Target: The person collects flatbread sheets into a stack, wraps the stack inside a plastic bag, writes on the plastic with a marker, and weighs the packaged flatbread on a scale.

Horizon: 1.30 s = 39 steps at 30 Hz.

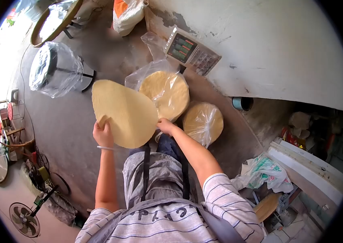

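Observation:
A large, thin, pale yellow round sheet (125, 111) is held up in front of the body. My left hand (103, 133) pinches its lower left edge, with the thumb over the surface. At its right edge, my right hand (166, 126) is closed on the rim. Just behind and to the right, a stack of similar round sheets (164, 91) sits in an open clear plastic bag (137, 75). A second round stack (204, 121), wrapped in clear plastic with gathered folds, lies to the right of my right hand.
A digital scale display (181, 47) stands behind the stacks beside a pale wall. Further left are a plastic-covered stool (52, 69) and a round-rimmed tray (39, 28). A white sack (127, 18) is at the top, a fan (24, 218) at the lower left, a printed plastic bag (266, 174) at the right.

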### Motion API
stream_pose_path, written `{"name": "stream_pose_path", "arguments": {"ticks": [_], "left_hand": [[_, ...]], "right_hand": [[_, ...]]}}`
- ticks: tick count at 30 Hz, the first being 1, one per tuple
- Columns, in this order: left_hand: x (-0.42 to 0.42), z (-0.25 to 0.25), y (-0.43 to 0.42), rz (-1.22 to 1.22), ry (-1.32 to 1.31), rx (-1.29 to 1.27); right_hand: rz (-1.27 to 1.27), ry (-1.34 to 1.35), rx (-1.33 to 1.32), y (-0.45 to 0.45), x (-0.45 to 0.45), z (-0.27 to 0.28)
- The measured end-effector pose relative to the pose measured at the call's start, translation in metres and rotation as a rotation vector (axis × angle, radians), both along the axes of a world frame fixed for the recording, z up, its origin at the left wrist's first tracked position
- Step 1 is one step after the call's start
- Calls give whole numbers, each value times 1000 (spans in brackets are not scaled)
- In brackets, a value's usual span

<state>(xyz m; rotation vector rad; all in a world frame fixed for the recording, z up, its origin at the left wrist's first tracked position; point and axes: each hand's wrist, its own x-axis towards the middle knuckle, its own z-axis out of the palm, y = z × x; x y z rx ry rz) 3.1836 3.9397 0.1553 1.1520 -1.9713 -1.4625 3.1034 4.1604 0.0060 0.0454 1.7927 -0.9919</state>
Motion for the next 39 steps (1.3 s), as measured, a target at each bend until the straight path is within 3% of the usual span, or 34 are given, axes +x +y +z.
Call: {"name": "stream_pose_path", "arguments": {"ticks": [1, 4, 6, 8, 12, 15, 17, 18, 20, 22, 24, 25, 26, 27, 29, 33, 35, 39], "left_hand": [[-15, -7, 5, -40, -24, -32], [-44, -38, 14, -172, -113, -154], [-48, -58, 20, -254, -173, -263], [-47, -72, 21, -308, -176, -204], [-47, -83, 14, -446, -242, -214], [-58, -84, 15, -531, -165, -233], [-64, -76, 14, -669, -146, -239], [-67, -75, 15, -685, -98, -125], [-72, -80, 18, -485, -78, 189], [-76, -101, 9, -303, -75, 417], [-78, -129, -2, -142, -59, 650], [-75, -144, -7, -57, -52, 763], [-63, -165, -12, 20, -101, 807], [-48, -185, -13, 58, -141, 840], [-19, -222, -13, 131, -221, 908], [19, -282, -9, 110, -341, 816], [17, -300, -8, 117, -369, 786], [11, -314, 2, 193, -321, 847]], "right_hand": [[4, 66, 27, -1, 2, -24], [-336, 229, -49, -10, -6, -101], [-498, 306, -106, -26, -21, -120], [-419, 394, -79, -45, -37, -152], [114, 416, 495, -64, -53, -188], [246, 18, 694, -53, -49, -169], [452, -31, 712, -30, -23, -177], [485, -69, 701, -17, -15, -174], [494, 39, 736, 25, 29, -226], [152, 216, 718, 51, 30, -221], [-694, 190, 342, 79, 13, -206], [-991, 377, 92, 89, 11, -202], [-1020, 590, 136, 89, -7, -176], [-1308, 498, 40, 91, -16, -159], [-1614, 329, -214, 81, -35, -119], [-1685, 166, -450, 74, -34, -85], [-1528, 321, -396, 71, -42, -67], [-1260, 325, -396, 61, -40, -47]]}}
